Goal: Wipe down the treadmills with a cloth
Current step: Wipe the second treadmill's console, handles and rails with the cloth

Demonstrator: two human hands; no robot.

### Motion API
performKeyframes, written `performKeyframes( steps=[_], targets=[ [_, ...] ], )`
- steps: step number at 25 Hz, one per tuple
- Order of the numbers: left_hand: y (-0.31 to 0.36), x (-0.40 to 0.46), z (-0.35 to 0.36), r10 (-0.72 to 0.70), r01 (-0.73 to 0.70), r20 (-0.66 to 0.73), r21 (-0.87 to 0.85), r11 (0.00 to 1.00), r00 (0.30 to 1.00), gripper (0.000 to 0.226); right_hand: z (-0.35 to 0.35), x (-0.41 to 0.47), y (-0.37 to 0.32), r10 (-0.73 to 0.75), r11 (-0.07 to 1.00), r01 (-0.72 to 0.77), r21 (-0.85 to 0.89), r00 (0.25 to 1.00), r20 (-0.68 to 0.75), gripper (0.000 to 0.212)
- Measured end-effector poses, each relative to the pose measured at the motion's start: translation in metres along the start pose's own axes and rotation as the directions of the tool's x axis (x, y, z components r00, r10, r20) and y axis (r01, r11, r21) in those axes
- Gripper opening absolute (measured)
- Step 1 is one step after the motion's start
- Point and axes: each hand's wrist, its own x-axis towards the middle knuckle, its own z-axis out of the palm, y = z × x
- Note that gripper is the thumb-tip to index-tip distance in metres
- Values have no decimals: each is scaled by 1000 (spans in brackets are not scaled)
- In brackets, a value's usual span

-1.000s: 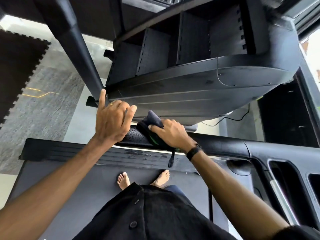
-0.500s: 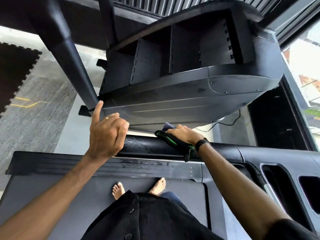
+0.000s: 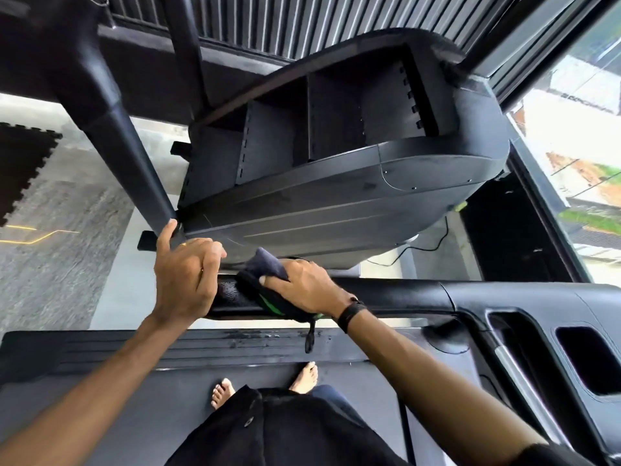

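2 Hands on the Bar: Wipe in Progress

Both hands work at the front bar (image 3: 396, 297) of the treadmill, under the console (image 3: 336, 196). The right hand (image 3: 302, 287) is closed over a dark cloth (image 3: 265, 269) with a green edge, pressing it onto the top of the bar near its left end; a strap from the cloth hangs down toward the deck (image 3: 168, 391). The left hand (image 3: 186, 277) sits just beside the cloth, fingers curled over the same bar, with the index finger raised against the upright (image 3: 134, 156). It holds nothing but the bar, and looks like a brace.

My reading: the bar is the part being wiped, and only a short stretch is covered, since most of it runs bare toward the right end. The next move calls for sliding the cloth along the bar toward that end with steady downward pressure, wrapping it round to catch the underside. Wet-looking marks on the strip (image 3: 255, 336) at the deck's front edge may need a pass too.
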Motion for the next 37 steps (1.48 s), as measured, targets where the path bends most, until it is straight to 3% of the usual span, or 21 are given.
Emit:
performKeyframes(
  steps=[2, 4, 8, 10, 15, 18, 19, 22, 25, 27, 29, 31, 34, 36, 37],
  targets=[
    [-7, -4, -5, -48, 50, 98, -11, 999, 994, 49, -3, -15, 12, -26, 999, 24, -28, 997, -78, 42],
    [-10, -8, -8, -136, 141, 158, -22, 990, 978, 49, -13, -21, 24, 71, 996, -76, -48, 993, -91, 37],
    [-9, -8, -6, -193, 221, 237, -97, 970, 952, 49, -27, -4, 37, 283, 959, -283, 11, 959, 21, 35],
    [-11, -4, -4, -263, 312, 268, -161, 936, 927, 53, -26, 15, 37, 328, 940, -337, 62, 937, 116, 45],
    [-11, -4, -3, -328, 409, 340, -203, 890, 882, 61, -14, 64, 14, 237, 963, -267, 30, 896, 375, 39],
    [-11, -3, -5, -363, 438, 338, -177, 882, 868, 63, -1, 84, -13, 182, 981, -193, -18, 883, 432, 23],
    [-11, -3, -5, -379, 454, 343, -171, 875, 860, 64, 2, 87, -17, 187, 980, -197, -19, 888, 421, 25],
    [-13, -5, -6, -386, 459, 356, -148, 876, 851, 66, 10, 82, -25, 221, 968, -246, 42, 925, 309, 71],
    [-18, -7, -3, -352, 418, 362, -122, 900, 863, 67, 13, 52, -28, 185, 979, -194, 57, 974, 128, 59],
    [-20, -8, -1, -342, 402, 350, -114, 908, 872, 67, 11, 19, -26, 67, 998, -67, -4, 998, 4, 57],
    [-19, -7, -1, -334, 394, 339, -124, 911, 880, 69, 6, -13, -12, -66, 998, 66, -7, 994, -85, 56],
    [-16, -6, -1, -336, 399, 333, -143, 906, 881, 71, -4, -33, 8, -87, 995, 91, 28, 989, -118, 50],
    [-14, -6, -1, -342, 402, 315, -150, 903, 885, 70, -24, -27, 40, 186, 983, -185, 21, 980, -70, 28],
    [-12, -4, 0, -354, 415, 310, -162, 895, 883, 68, -37, -3, 56, 380, 920, -384, 74, 923, 59, 33],
    [-13, -3, 1, -358, 423, 312, -171, 890, 880, 67, -38, 14, 61, 396, 908, -410, 84, 906, 148, 33]
  ],
)
